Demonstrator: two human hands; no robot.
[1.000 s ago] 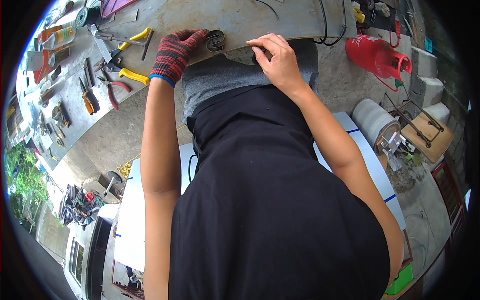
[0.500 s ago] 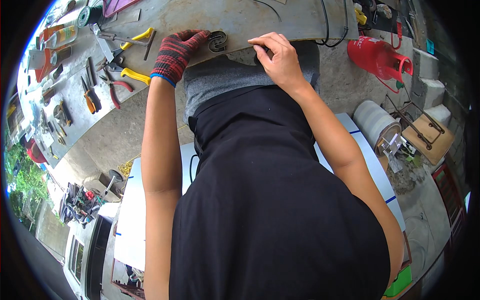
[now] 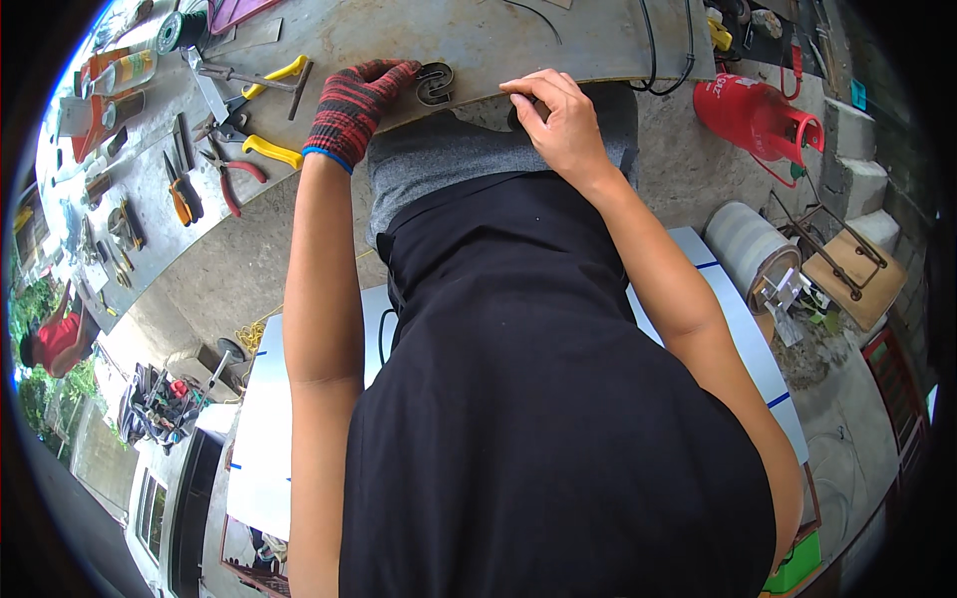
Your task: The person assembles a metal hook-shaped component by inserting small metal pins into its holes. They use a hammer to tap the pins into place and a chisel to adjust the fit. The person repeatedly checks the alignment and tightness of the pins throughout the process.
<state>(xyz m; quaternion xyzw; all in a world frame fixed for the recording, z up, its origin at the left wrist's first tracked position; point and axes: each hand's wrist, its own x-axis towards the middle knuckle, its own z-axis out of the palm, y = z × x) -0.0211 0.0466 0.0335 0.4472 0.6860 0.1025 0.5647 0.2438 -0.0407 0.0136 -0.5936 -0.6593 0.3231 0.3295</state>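
Note:
A small curved piece of bent metal strip [image 3: 435,85], standing on edge like a cookie cutter outline, rests near the front edge of the metal table [image 3: 478,50]. My left hand [image 3: 361,105], in a red and black striped knit glove, lies beside it with fingertips closed on its left rim; the exact grip is partly hidden. Bare and to the right of the piece, my right hand [image 3: 560,120] hovers at the table edge. Its fingers are loosely bent, the thumb stands apart, and I see nothing held.
Yellow-handled snips [image 3: 269,151], red-handled pliers [image 3: 234,179], orange-handled pliers [image 3: 177,199] and a hammer [image 3: 206,90] lie left on the table. Black cables [image 3: 653,60] hang over its edge. A red gas cylinder [image 3: 743,110] lies right. A person in red [image 3: 60,339] is far left.
Both hands stay almost in place, the right shifting only slightly. The metal piece has hardly moved. At the far left, the person in red has come further into view.

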